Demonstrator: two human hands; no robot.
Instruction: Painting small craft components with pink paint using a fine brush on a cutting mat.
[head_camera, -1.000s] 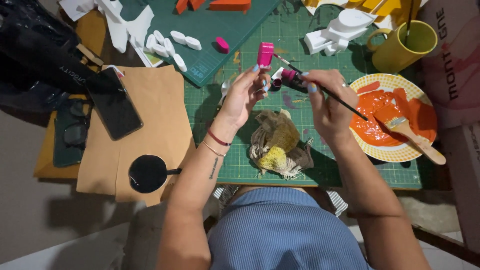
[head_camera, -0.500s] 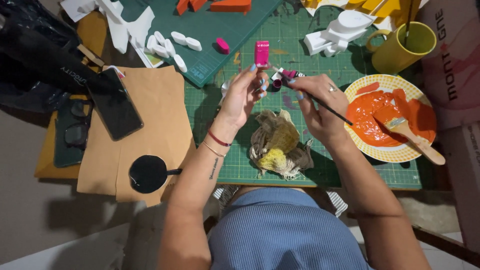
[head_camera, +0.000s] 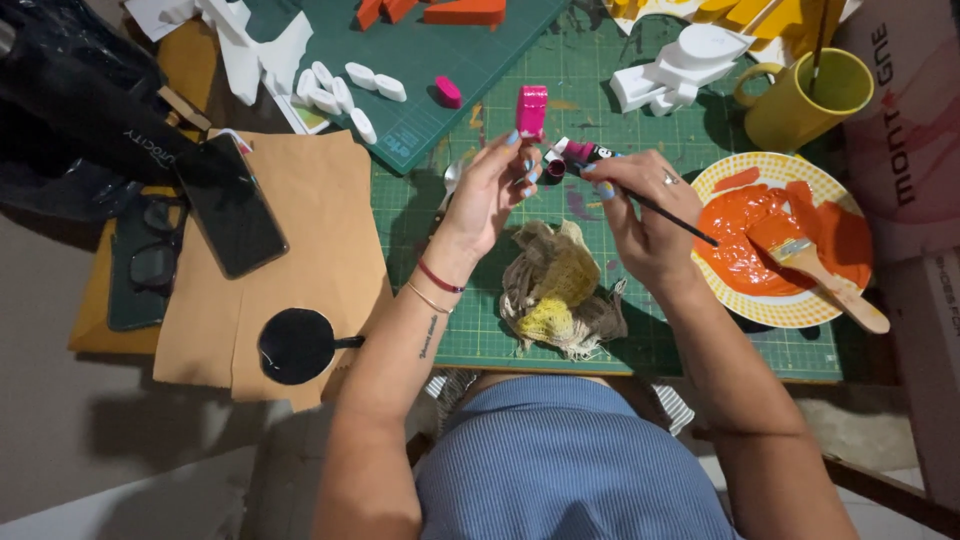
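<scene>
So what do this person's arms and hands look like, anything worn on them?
Both arms are bare, no sleeves. The left hand has light blue nail polish; its wrist carries a red band and a thin bracelet, with a small line of tattooed script on the forearm. The right hand wears a ring and blue polish too.

A dark green cutting mat (head_camera: 640, 330) with a pale grid is the landmark. Above its middle, the left hand (head_camera: 490, 190) (light blue nails) holds a bright pink block (head_camera: 531, 110); the right hand (head_camera: 640, 215) holds a magenta paint tube (head_camera: 580, 153) and a thin black brush (head_camera: 670, 217). At the mat's right edge sits a yellow-patterned plate (head_camera: 800, 312) of orange paint, with an olive-yellow mug (head_camera: 800, 95) above it. Left of the mat lies brown paper (head_camera: 300, 260) under a black phone (head_camera: 230, 205).
</scene>
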